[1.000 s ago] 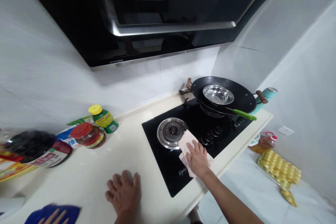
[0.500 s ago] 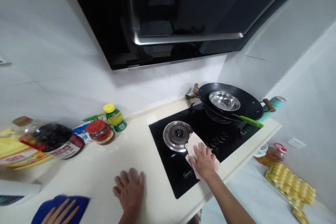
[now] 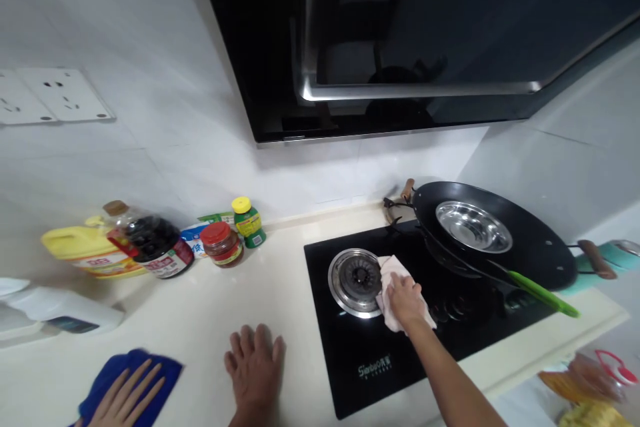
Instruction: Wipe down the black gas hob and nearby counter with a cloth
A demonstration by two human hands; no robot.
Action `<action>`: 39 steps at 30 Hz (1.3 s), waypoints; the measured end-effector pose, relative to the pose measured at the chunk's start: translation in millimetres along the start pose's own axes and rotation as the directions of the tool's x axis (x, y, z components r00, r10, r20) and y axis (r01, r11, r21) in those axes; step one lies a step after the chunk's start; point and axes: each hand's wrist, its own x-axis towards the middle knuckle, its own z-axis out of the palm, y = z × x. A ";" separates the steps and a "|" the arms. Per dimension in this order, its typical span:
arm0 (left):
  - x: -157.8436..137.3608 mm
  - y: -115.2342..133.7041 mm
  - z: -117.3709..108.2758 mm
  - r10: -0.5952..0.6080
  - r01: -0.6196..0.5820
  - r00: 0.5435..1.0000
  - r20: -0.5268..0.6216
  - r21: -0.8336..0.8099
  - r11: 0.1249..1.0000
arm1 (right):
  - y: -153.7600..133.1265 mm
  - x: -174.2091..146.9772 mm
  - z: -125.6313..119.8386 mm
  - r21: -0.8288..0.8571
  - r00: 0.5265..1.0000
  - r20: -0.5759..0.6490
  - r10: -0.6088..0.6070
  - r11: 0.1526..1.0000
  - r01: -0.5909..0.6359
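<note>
My right hand (image 3: 405, 297) presses a pale pink cloth (image 3: 391, 268) onto the black glass hob (image 3: 360, 395), its fingers bent over the cloth. The cloth lies against the right side of the round left burner (image 3: 354, 282). On the white counter (image 3: 287, 280), left of the hob, my left hand (image 3: 255, 370) rests palm down with the fingers spread and nothing in it. At the lower left, another person's hand (image 3: 127, 400) lies on a blue cloth (image 3: 167, 370).
A black wok (image 3: 530, 240) holding a steel bowl (image 3: 473, 227) sits on the right burner; a green handle (image 3: 543, 293) sticks out over its front. A red-lidded jar (image 3: 223, 247), a green bottle (image 3: 250, 223) and a dark bottle (image 3: 163, 247) stand by the wall. The range hood (image 3: 400, 107) overhangs.
My right hand and the pink cloth have moved back from the hob's front edge, along the burner's right side. My left hand stays flat on the counter. The view has turned left.
</note>
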 end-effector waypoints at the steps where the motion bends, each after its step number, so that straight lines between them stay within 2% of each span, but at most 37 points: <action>1: -0.6 -0.2 0.6 -0.006 0.006 1.000 0.002 0.004 1.000 | -1.7 17.0 -6.4 -0.011 1.000 0.027 -0.011 1.000 0.011; 7: -2.9 -2.3 6.3 -0.004 0.005 1.000 -0.019 0.079 0.997 | -26.5 102.1 -24.7 -0.018 0.986 0.117 -0.118 0.992 0.121; 10: -2.9 -3.6 9.0 0.006 0.000 0.999 -0.046 0.119 0.993 | -55.7 131.3 -27.6 -0.002 0.971 0.138 -0.195 0.980 0.197; 13: -1.8 -5.7 11.9 0.009 0.001 0.998 -0.069 0.142 0.990 | -94.2 146.1 -31.3 0.028 0.935 0.158 -0.317 0.948 0.316; 16: -0.3 -8.5 14.4 0.012 0.003 0.996 -0.093 0.159 0.987 | -137.2 143.8 -32.8 0.076 0.868 0.177 -0.465 0.885 0.459; 20: 0.2 -9.3 13.5 0.011 0.005 0.993 -0.117 0.139 0.990 | -187.0 117.5 -26.0 0.148 0.759 0.165 -0.630 0.777 0.612; 24: 0.0 -7.4 10.6 0.008 0.008 0.991 -0.133 0.125 0.992 | -209.0 70.5 -17.7 0.190 0.646 0.150 -0.748 0.663 0.724; 28: 1.3 -7.3 8.8 0.011 0.002 0.991 -0.131 0.100 0.995 | -202.3 14.2 -8.6 0.226 0.545 0.157 -0.824 0.567 0.792; 32: 2.5 -6.5 6.3 0.030 -0.018 0.991 -0.133 0.091 0.996 | -170.4 -33.1 8.6 0.248 0.475 0.113 -0.872 0.488 0.837; 36: 2.7 -5.3 4.9 0.043 -0.031 0.989 -0.145 0.082 0.996 | -118.4 -61.4 18.5 0.327 0.481 0.072 -0.874 0.477 0.816; 39: 3.2 -5.6 5.2 0.049 -0.039 0.989 -0.142 0.072 0.997 | -88.8 -74.6 14.2 0.388 0.527 -0.035 -0.849 0.474 0.790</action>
